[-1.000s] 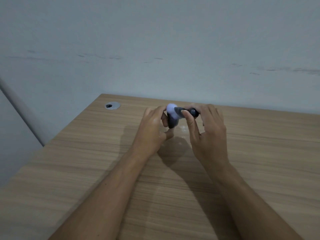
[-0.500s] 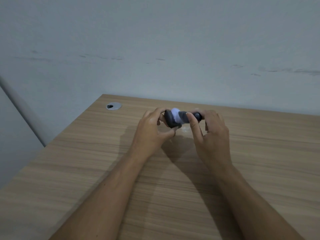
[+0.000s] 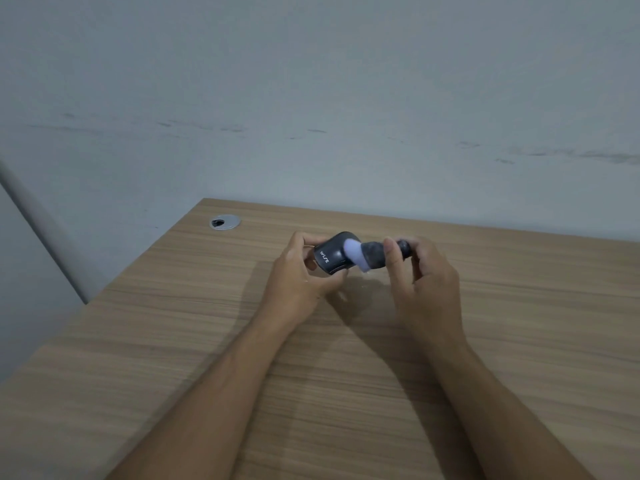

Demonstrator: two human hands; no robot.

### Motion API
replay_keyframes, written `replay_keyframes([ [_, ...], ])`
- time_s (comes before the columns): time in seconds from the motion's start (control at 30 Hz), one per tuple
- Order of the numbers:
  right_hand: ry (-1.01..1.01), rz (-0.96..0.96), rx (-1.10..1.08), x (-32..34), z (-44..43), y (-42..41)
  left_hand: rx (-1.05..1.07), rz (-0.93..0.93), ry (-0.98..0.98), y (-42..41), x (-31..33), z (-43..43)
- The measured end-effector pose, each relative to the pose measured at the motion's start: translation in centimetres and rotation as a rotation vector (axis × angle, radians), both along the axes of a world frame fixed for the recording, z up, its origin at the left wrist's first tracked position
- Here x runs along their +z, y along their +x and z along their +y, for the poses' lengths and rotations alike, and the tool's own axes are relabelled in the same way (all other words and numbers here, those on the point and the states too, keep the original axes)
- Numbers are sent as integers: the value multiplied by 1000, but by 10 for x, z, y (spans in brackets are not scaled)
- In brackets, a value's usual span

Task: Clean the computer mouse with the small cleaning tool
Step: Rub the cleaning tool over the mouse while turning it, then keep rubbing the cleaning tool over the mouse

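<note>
Mouse (image 3: 330,255) cleaning is turning on one relation: the tool's pale tip is meeting the dark shell from the right, so the two hands are working toward each other across a small gap.

Starting at the left hand (image 3: 300,271), its fingers are curling around the mouse, thumb under the near edge and fingertips over the far side, gripping it just above the desk (image 3: 173,341). The mouse is sitting tilted in that grip, its printed end facing the camera and its rounded back turned rightward toward the other hand.

Next to it, the right hand (image 3: 424,278) is closing thumb and fingers on the tool (image 3: 375,255), pinching it at its dark rear end. The tool's long axis is running roughly level, left to right, with the pale head (image 3: 356,252) pressing against the right upper side of the mouse. Whether it is rubbing or only resting there cannot be told.

Both hands are about equally near the mouse; the left is steadying, the right is doing the wiping. The next stroke probably needs the left hand turning the shell so an uncleaned face is meeting the tip.

Farther out, a metal grommet (image 3: 225,222) is sitting near the desk's far left corner, well apart.
</note>
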State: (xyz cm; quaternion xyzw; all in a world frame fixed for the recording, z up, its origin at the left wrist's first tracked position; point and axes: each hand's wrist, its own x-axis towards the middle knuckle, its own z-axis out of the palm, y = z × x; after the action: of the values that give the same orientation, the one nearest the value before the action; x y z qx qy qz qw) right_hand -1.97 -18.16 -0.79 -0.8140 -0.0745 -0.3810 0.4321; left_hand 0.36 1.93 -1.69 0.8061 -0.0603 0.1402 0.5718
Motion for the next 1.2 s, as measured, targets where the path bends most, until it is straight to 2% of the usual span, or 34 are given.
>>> replay_keyframes([
  [0.07, -57, -12, 18, -3, 5, 2, -7, -10, 19, -1, 0, 2],
  [0.23, -24, 55, -92, -11, -1, 13, -27, -45, 32, -3, -2, 8],
  [0.33, 16, 2, -98, -3, 4, 7, 12, -97, 83, 0, -6, 7],
  [0.43, -96, -93, -30, -1, 15, 1, 59, -141, 188, 0, -5, 3],
  [0.5, -120, -77, -47, -5, 15, 6, 46, -185, 231, -2, -4, 3],
  [0.63, -78, -4, -123, -9, 5, 14, 72, -240, 292, 0, -7, 9],
  [0.73, 2, -14, -90, -1, 13, 4, 124, -307, 357, 4, -7, 10],
  [0.87, -92, -110, -41, 1, 25, -2, 151, -418, 478, 2, -2, 4],
  [1.03, -32, -9, -170, -6, 21, 9, 147, -527, 578, 7, 0, 7],
  [1.2, 53, -14, -201, 1, 10, 6, 159, -596, 629, 12, 2, 6],
])
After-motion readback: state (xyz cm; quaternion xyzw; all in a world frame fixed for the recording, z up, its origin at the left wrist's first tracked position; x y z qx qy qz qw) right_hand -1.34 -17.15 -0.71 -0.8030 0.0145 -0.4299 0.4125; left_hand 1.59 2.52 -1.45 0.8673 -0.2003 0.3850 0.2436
